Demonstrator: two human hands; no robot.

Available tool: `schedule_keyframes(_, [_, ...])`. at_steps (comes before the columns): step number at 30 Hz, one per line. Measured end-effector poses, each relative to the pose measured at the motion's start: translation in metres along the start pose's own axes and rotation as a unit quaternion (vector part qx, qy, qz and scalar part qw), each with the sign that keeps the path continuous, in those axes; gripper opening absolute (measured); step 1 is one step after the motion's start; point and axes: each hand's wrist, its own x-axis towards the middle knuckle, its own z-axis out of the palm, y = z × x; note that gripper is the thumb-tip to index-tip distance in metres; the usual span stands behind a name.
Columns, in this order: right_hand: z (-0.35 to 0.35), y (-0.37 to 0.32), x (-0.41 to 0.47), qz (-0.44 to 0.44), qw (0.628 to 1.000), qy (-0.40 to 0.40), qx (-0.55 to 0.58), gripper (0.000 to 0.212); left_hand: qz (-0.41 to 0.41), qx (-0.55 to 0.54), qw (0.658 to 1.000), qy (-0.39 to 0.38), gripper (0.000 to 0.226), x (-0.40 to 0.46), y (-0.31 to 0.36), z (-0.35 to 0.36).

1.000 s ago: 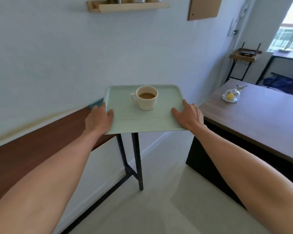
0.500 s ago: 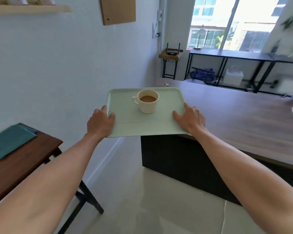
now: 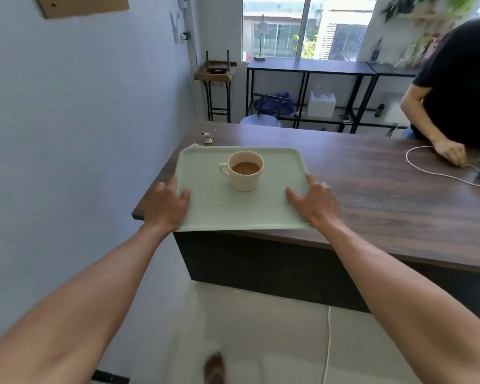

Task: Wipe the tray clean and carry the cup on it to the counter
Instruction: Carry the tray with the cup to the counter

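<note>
Holding pale green tray [image 3: 205, 167], cream cup [image 3: 245, 173] with brown drink

Tray [image 3: 205, 206]: pale mint green, rectangular, rounded corners, low raised rim. Held level over the near left corner of the counter [image 3: 372, 195]; whether it touches the top cannot be told. Its surface looks clean and bare apart from the cup.

Cup [image 3: 246, 171]: cream, upright, handle pointing left, holding light brown liquid well below the rim. Stands on the tray's far half, roughly centred side to side.

Counter: dark wood-grain top on a dark base.
</note>
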Motion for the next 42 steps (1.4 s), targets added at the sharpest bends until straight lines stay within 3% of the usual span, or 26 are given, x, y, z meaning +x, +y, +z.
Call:
schedule_keyframes(19, [0.091,0.047,0.136,0.117,0.993,0.005,-0.029,0.083,0.058,-0.024,0.997,-0.052,0.056,0.171,0.033,0.148])
schedule_keyframes(42, [0.134,0.07,0.183,0.122,0.988,0.012,-0.093,0.081,0.057,0.019,0.995,-0.077,0.052,0.218,0.036,0.205])
